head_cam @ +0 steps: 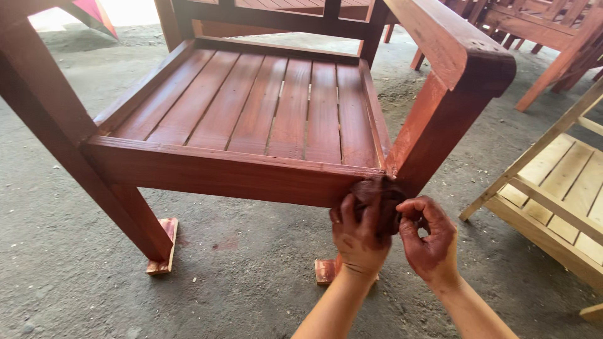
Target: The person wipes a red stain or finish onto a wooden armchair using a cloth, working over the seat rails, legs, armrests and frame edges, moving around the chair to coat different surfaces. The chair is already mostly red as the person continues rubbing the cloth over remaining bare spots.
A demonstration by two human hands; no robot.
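Stain rag (377, 194), both hands, red chair (251, 113)

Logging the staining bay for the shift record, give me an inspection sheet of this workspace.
Surface: grey concrete floor, dusty, with a reddish stain spot.
Job's things: red-stained slatted chair, front legs on small wooden blocks; dark stained rag at the front corner.
Clutter: nothing seen.
Grippers: left hand holds the rag against the chair; right hand pinches it; both stain-smeared.
Cables: nothing seen.
Surroundings: unstained pale chair at right, more stained chairs behind.
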